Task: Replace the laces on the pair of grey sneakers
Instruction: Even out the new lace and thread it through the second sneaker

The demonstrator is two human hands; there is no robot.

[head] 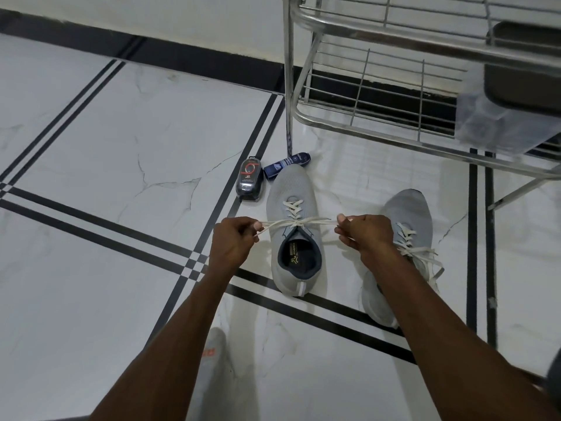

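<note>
Across the whole frame spreads a white marble floor crossed by black double stripes. In the upper right stands a metal wire rack, with a dark box on its shelf at the right edge. At the centre of the frame a grey sneaker rests on the floor, toe pointing up the frame; the second grey sneaker lies to its right, partly hidden behind the right forearm, its white lace tied loosely. The left hand pinches one end of the centre shoe's white lace, and the right hand pinches the other end, the lace stretched level between them across the tongue. Just upper left of the sneaker's toe lie a dark polish case and a blue spray can, the can touching the toe.
</note>
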